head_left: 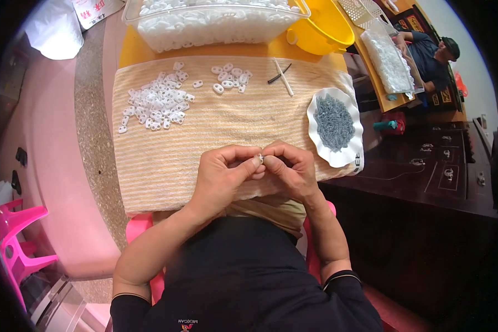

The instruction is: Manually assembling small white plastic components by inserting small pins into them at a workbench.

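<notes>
- Head view, the piece: a tiny white plastic piece [261, 159] sits between both hands above the near edge of the striped towel [221, 119]; fingers hide much of it.
- Head view, hands: the left hand [218, 174] pinches it narrowly with thumb and forefinger; the right hand [294, 169] meets it fingertip to fingertip, also nearly closed. Whether the right holds a separate part, I cannot tell.
- Head view, handling: it looks very light, stiff and probably smooth, so easily dropped; a pinch on its outer edges should suit best.
- Head view, around: a large pile of two-holed white links [159, 102] lies far left, a smaller cluster [232, 78] right of it. A white stick [287, 84] crosses a black rod [273, 81]. The ruffled white dish [311, 124] of grey-blue slivers [335, 123] stands near the right hand.
- Head view, obstacles: nothing touches the hands; the clear bin [302, 13] and yellow basin [347, 45] bound the far side.
</notes>
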Action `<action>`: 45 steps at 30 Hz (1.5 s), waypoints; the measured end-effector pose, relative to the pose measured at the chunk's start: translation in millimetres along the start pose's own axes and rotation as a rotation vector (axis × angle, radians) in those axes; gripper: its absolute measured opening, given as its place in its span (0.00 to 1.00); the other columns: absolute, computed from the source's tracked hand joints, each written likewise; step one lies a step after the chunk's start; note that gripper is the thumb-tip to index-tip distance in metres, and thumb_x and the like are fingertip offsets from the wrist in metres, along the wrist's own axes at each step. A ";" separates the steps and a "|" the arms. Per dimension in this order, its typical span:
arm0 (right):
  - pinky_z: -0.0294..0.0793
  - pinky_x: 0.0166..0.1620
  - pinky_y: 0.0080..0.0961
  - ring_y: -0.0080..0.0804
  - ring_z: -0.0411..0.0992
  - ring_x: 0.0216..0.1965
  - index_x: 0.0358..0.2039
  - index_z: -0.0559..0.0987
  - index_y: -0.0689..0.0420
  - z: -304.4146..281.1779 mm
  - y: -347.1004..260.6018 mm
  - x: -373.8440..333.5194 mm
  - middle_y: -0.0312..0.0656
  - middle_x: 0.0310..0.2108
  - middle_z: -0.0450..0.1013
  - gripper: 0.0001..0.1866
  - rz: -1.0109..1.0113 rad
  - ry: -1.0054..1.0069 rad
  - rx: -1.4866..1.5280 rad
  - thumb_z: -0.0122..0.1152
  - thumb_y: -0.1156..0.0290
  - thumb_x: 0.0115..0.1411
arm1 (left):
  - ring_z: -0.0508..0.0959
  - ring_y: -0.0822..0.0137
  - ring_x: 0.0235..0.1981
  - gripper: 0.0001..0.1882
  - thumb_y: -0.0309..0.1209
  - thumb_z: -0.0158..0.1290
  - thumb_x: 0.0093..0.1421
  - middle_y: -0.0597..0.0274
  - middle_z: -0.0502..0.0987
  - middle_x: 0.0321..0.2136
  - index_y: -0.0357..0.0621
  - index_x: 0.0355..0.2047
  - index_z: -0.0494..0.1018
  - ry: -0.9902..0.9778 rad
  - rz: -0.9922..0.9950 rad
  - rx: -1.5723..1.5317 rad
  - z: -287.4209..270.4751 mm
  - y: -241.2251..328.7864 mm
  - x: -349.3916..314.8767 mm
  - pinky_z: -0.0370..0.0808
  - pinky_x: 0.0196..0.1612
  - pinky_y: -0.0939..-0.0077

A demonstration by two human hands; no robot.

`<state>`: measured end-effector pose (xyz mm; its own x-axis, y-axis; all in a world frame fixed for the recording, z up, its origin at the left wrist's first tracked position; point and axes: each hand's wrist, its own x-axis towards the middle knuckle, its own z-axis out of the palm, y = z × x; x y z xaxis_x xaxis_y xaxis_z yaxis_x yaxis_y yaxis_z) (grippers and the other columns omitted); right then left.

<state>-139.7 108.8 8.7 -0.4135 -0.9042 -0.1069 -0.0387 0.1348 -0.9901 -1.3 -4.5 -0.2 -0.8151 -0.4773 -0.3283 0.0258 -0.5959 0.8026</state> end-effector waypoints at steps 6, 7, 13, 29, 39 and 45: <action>0.70 0.39 0.16 0.19 0.70 0.35 0.36 0.77 0.66 -8.2 9.3 1.2 0.35 0.33 0.73 0.07 -0.047 -0.048 0.015 0.56 0.75 0.62 | 0.79 0.71 0.32 0.10 0.23 0.54 0.60 0.57 0.79 0.32 0.30 0.42 0.74 -0.006 -0.046 -0.088 0.2 -0.9 0.2 0.79 0.40 0.79; 0.70 0.39 0.16 0.19 0.70 0.34 0.36 0.77 0.66 -8.3 9.8 1.2 0.35 0.33 0.73 0.07 -0.047 -0.051 0.030 0.56 0.75 0.62 | 0.79 0.71 0.32 0.10 0.23 0.54 0.60 0.57 0.79 0.32 0.30 0.42 0.74 -0.009 -0.053 -0.102 0.5 -0.9 0.3 0.79 0.40 0.79; 0.71 0.39 0.15 0.18 0.70 0.34 0.37 0.77 0.65 -6.9 11.8 0.5 0.34 0.33 0.73 0.07 -0.006 -0.033 0.102 0.57 0.73 0.62 | 0.79 0.71 0.33 0.11 0.23 0.54 0.60 0.57 0.79 0.32 0.30 0.42 0.74 -0.009 -0.078 -0.123 0.5 -0.2 0.4 0.79 0.39 0.80; 0.71 0.38 0.15 0.16 0.71 0.32 0.34 0.75 0.63 4.3 2.2 -5.0 0.33 0.28 0.73 0.08 -0.031 0.009 -0.042 0.54 0.71 0.65 | 0.77 0.77 0.30 0.11 0.25 0.55 0.60 0.61 0.79 0.30 0.30 0.42 0.75 -0.010 -0.004 -0.065 2.5 -4.2 -2.2 0.76 0.36 0.85; 0.68 0.35 0.14 0.16 0.69 0.30 0.32 0.76 0.64 11.8 -0.2 -5.9 0.34 0.28 0.73 0.08 -0.023 0.042 -0.049 0.53 0.72 0.65 | 0.77 0.78 0.30 0.10 0.24 0.55 0.60 0.63 0.78 0.29 0.30 0.40 0.76 0.051 0.085 0.039 6.7 -6.9 -6.7 0.75 0.35 0.86; 0.69 0.36 0.14 0.16 0.69 0.32 0.34 0.76 0.64 6.4 4.5 -4.7 0.33 0.29 0.74 0.08 -0.001 0.039 0.010 0.53 0.71 0.65 | 0.77 0.78 0.30 0.10 0.25 0.55 0.60 0.63 0.78 0.28 0.30 0.40 0.76 0.018 0.095 -0.002 6.6 -5.0 -3.4 0.75 0.36 0.86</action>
<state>-132.1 111.0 4.2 -0.4490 -0.8877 -0.1021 -0.0299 0.1291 -0.9912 -2.5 4.3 0.3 -0.7984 -0.5432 -0.2598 0.1036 -0.5490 0.8294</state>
